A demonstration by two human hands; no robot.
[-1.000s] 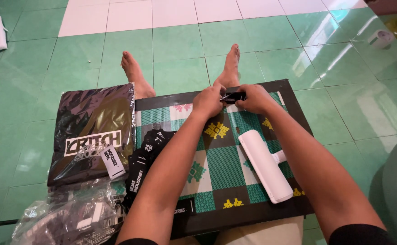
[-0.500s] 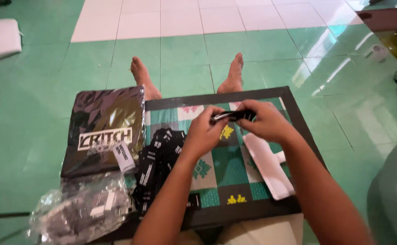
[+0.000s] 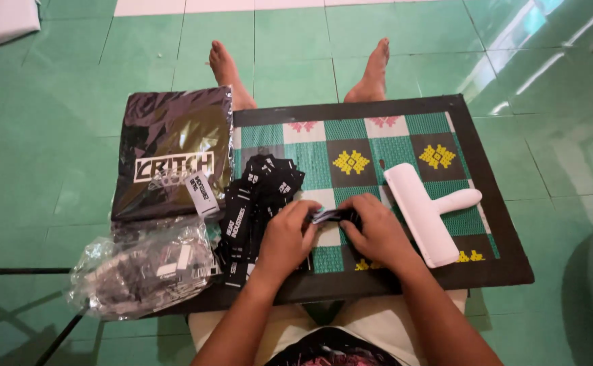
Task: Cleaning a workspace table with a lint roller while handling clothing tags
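Black label (image 3: 333,215) pinched between both hands.

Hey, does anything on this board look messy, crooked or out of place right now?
Mostly tidy. The black labels lie in a loose, fanned heap at the board's left edge rather than a stack. The white scraper lies askew to the checks. Both hands pinch one label between them. Nothing looks damaged.

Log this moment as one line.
left hand: holds black label | right hand: holds same label | beside: label pile, white scraper
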